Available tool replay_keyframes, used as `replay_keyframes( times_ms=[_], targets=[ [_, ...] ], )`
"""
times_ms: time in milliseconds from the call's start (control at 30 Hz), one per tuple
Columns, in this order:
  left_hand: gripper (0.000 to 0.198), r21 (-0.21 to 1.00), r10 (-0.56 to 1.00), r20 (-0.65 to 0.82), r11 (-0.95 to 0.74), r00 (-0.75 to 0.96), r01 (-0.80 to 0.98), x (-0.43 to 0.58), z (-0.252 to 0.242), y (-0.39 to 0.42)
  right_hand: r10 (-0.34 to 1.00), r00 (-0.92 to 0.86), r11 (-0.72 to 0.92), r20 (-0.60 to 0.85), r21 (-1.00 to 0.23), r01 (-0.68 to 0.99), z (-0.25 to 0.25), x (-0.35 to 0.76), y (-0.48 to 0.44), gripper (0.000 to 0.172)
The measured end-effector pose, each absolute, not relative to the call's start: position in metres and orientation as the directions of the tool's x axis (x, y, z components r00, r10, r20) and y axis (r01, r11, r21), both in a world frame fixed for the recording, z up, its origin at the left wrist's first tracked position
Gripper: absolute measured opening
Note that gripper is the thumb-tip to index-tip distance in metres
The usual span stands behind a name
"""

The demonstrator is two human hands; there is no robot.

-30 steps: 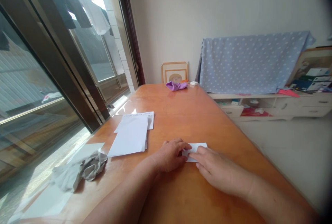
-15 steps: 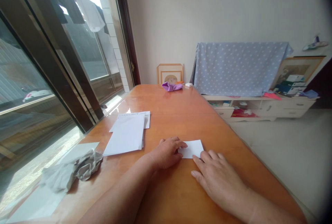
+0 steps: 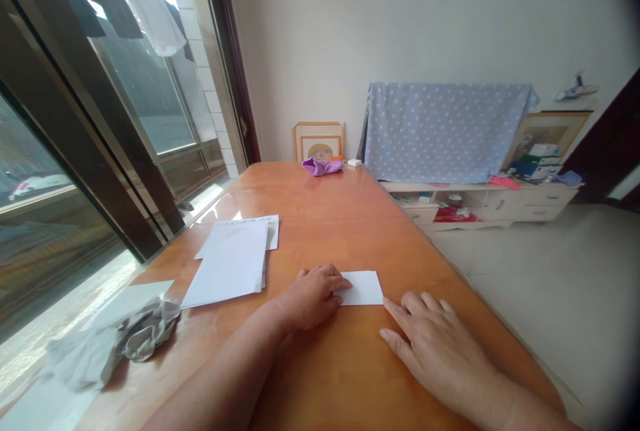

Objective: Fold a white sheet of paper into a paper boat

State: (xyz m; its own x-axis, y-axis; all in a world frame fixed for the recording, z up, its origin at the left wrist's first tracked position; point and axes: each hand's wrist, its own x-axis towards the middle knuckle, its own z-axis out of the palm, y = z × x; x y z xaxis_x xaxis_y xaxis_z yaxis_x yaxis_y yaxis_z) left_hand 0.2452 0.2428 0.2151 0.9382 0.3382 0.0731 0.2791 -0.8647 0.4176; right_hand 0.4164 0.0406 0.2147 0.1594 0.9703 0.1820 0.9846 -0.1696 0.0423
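The orange wooden table stands beside glazed doors. The left hand, fingers loosely curled, presses the folded paper. The right hand, flat and empty, has withdrawn off it.

**Folded white paper**: the left end lies under the fingers of the left hand, so we cannot see that edge.

**Right hand**: its palm faces down on the table, hidden from us. The forearm is cut off by the bottom edge.

**Paper stack**: the lowest sheet shows only a strip, its print too small for us to read.

**White sheet**: the near part is covered by the grey cloth.

**Spotted blue cloth**: we cannot see what it drapes.

**Picture frame**: its foot is behind the table end, and the image is too small to make out.

**Shelf items**: too small for us to identify.

**Hanging clothes**: cut off by the top edge.
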Motion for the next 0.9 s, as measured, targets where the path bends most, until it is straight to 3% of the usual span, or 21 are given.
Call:
replay_keyframes(
  times_ms=[100,300,500,600,800,900],
  targets=[
    [0.04,0.406,0.34,0.067,-0.868,0.938,0.285,0.246,0.217,0.242,0.971,0.172,-0.175,0.166,0.0,0.985,0.22,0.423,0.041,0.038],
    [0.038,0.398,0.334,0.075,-0.874,0.94,0.279,0.245,0.219,0.241,0.947,0.231,-0.181,0.223,-0.223,0.958,0.227,0.434,0.066,0.042],
    [0.043,0.379,0.333,0.095,-0.883,0.938,0.275,0.245,0.213,0.242,0.99,-0.041,0.064,0.134,-0.173,0.983,0.213,0.425,0.086,0.047],
    [0.041,0.376,0.335,0.104,-0.885,0.936,0.275,0.244,0.212,0.242,0.996,-0.03,0.041,0.08,-0.143,0.989,0.216,0.435,0.085,0.043],
    [0.039,0.362,0.342,0.095,-0.887,0.935,0.288,0.244,0.217,0.241,0.989,0.088,-0.071,0.12,-0.137,0.988,0.241,0.442,0.107,0.035],
    [0.041,0.355,0.351,0.084,-0.885,0.933,0.301,0.244,0.218,0.24,0.997,0.003,0.013,0.083,-0.192,0.981,0.244,0.431,0.122,0.033]
  ],
)
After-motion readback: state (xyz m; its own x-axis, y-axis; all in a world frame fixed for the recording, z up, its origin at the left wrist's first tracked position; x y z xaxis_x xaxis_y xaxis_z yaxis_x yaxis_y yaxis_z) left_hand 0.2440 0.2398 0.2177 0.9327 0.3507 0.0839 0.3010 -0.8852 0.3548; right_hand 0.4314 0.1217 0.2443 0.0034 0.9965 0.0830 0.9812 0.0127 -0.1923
